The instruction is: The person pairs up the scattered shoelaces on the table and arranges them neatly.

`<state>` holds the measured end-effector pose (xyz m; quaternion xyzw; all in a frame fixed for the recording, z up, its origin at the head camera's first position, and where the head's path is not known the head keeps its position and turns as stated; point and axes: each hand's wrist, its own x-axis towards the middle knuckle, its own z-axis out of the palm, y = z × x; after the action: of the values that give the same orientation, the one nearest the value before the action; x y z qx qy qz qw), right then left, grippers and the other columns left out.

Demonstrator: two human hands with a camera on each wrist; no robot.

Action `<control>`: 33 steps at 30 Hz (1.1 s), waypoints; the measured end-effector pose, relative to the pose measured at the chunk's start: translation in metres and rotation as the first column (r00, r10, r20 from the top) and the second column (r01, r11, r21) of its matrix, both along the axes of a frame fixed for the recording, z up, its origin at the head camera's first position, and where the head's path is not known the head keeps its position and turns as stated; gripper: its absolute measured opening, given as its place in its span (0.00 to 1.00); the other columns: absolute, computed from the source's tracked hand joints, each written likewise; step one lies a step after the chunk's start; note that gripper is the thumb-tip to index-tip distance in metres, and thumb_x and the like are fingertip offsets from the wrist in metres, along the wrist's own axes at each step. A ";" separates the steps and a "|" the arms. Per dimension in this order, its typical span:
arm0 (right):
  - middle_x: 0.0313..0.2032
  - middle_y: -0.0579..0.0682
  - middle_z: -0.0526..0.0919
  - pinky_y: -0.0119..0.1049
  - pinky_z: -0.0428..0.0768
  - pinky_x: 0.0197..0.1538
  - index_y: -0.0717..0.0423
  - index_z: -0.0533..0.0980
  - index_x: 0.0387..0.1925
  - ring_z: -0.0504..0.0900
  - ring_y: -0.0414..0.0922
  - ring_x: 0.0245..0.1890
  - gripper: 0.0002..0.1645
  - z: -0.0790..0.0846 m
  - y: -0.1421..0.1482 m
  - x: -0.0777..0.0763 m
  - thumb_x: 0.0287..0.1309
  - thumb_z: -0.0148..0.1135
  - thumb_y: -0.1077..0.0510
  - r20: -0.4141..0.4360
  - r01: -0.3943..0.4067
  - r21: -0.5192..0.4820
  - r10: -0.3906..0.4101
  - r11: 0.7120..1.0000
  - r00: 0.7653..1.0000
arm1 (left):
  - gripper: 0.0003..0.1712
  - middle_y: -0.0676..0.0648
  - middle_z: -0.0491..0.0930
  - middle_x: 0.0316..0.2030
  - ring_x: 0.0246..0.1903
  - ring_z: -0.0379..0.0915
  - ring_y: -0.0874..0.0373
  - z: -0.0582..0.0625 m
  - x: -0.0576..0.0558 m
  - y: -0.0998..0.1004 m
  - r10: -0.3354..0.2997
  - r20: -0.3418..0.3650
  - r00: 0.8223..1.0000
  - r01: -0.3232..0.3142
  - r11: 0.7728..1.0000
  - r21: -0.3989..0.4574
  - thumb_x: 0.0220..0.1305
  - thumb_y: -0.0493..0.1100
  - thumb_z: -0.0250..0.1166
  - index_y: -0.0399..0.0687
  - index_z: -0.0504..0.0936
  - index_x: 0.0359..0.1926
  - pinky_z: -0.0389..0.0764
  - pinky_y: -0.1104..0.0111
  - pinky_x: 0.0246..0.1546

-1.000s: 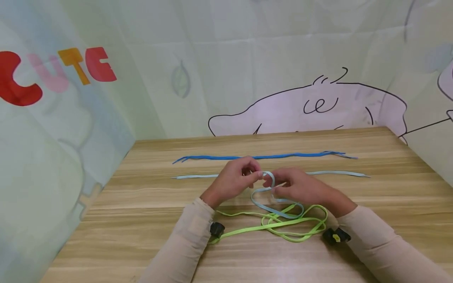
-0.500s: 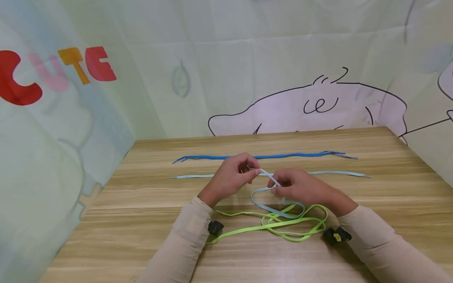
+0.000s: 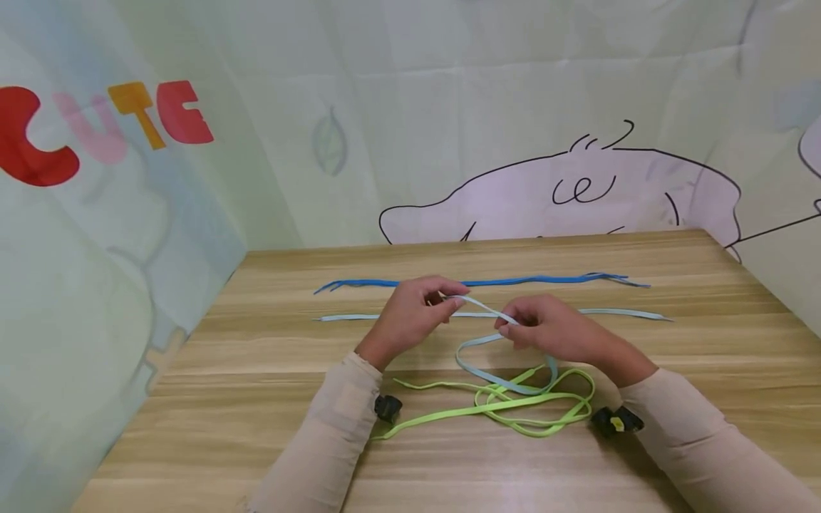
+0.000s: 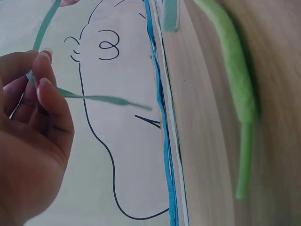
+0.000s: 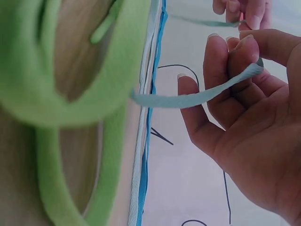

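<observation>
A light blue shoelace (image 3: 479, 306) spans between the two hands above the table. My left hand (image 3: 410, 313) pinches it between thumb and fingers; in the left wrist view a short tipped end (image 4: 113, 100) sticks out past the fingers. My right hand (image 3: 554, 328) pinches the same lace a little further along. From there the lace hangs in a loop (image 3: 474, 368) down over a loose tangle of yellow-green shoelace (image 3: 449, 412). In the right wrist view the lace (image 5: 178, 101) leaves the thumb and fingertips towards the table. Its other end cannot be made out.
Behind the hands, another light blue shoelace (image 3: 616, 311) lies straight across the wooden table (image 3: 256, 399). Further back lie blue shoelaces (image 3: 507, 281), stretched out side by side. A printed cloth (image 3: 276, 142) hangs along the table's back and left edges.
The hands have moved apart, left hand to the left and up, right hand slightly right. The small lace curl between them has straightened into a taut stretch. The other laces stay put.
</observation>
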<state>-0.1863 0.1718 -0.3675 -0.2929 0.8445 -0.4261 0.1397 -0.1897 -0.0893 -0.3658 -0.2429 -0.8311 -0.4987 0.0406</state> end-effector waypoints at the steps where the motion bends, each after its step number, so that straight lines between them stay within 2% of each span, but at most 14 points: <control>1: 0.34 0.55 0.82 0.43 0.82 0.45 0.61 0.80 0.45 0.85 0.49 0.38 0.14 0.000 0.001 0.000 0.73 0.57 0.53 -0.001 0.002 -0.001 -0.002 1.000 1.000 | 0.09 0.47 0.81 0.30 0.27 0.76 0.52 0.000 -0.001 0.000 0.002 -0.002 1.000 -0.002 1.000 0.001 0.68 0.44 0.67 0.52 0.88 0.48 0.73 0.66 0.23; 5: 0.32 0.53 0.81 0.44 0.81 0.45 0.61 0.80 0.44 0.85 0.50 0.37 0.15 0.003 0.003 -0.001 0.73 0.57 0.52 0.000 0.016 -0.003 -0.016 1.000 1.000 | 0.09 0.43 0.82 0.30 0.27 0.77 0.50 -0.002 -0.003 -0.002 0.006 0.002 1.000 -0.006 1.000 0.008 0.69 0.44 0.67 0.51 0.88 0.48 0.72 0.66 0.23; 10: 0.34 0.54 0.83 0.45 0.80 0.45 0.61 0.79 0.43 0.84 0.48 0.35 0.15 0.004 0.005 -0.003 0.72 0.58 0.51 0.001 0.035 0.010 -0.035 0.999 0.999 | 0.11 0.39 0.83 0.33 0.28 0.77 0.53 -0.002 -0.003 -0.003 0.003 0.011 1.000 -0.003 1.000 -0.003 0.69 0.44 0.66 0.46 0.87 0.49 0.74 0.65 0.24; 14: 0.35 0.55 0.83 0.44 0.80 0.45 0.60 0.79 0.44 0.84 0.47 0.36 0.15 0.003 0.005 -0.004 0.73 0.57 0.51 0.004 0.036 0.010 -0.036 0.999 0.999 | 0.10 0.43 0.83 0.32 0.28 0.78 0.53 -0.004 -0.003 -0.004 0.009 0.013 1.000 -0.009 1.000 -0.011 0.69 0.44 0.67 0.48 0.87 0.48 0.75 0.64 0.25; 19: 0.35 0.55 0.82 0.44 0.80 0.46 0.61 0.79 0.44 0.84 0.48 0.36 0.15 0.004 0.006 -0.004 0.73 0.57 0.52 0.007 0.037 0.005 -0.037 0.999 0.999 | 0.11 0.42 0.83 0.32 0.28 0.78 0.53 -0.004 -0.003 -0.005 0.041 0.011 0.999 -0.040 0.999 -0.023 0.69 0.44 0.66 0.46 0.86 0.49 0.75 0.64 0.25; 27: 0.36 0.55 0.82 0.44 0.80 0.42 0.60 0.80 0.46 0.83 0.46 0.36 0.15 0.003 0.012 -0.007 0.73 0.57 0.51 -0.002 0.077 0.027 -0.077 0.997 0.997 | 0.10 0.52 0.82 0.32 0.28 0.78 0.56 -0.005 -0.006 -0.007 0.070 0.000 0.998 -0.070 0.997 -0.030 0.69 0.44 0.66 0.48 0.86 0.48 0.77 0.63 0.27; 33: 0.35 0.55 0.81 0.44 0.80 0.42 0.60 0.80 0.46 0.84 0.47 0.36 0.16 0.000 0.019 -0.012 0.72 0.58 0.51 -0.012 0.095 0.024 -0.095 0.995 0.995 | 0.08 0.51 0.83 0.34 0.28 0.78 0.56 -0.004 -0.007 -0.011 0.100 0.010 0.995 -0.100 0.995 -0.022 0.68 0.43 0.66 0.50 0.86 0.46 0.77 0.64 0.26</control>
<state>-0.1978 0.1908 -0.3674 -0.2527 0.8635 -0.4201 0.1184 -0.1971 -0.0999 -0.3695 -0.1985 -0.8477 -0.4884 0.0583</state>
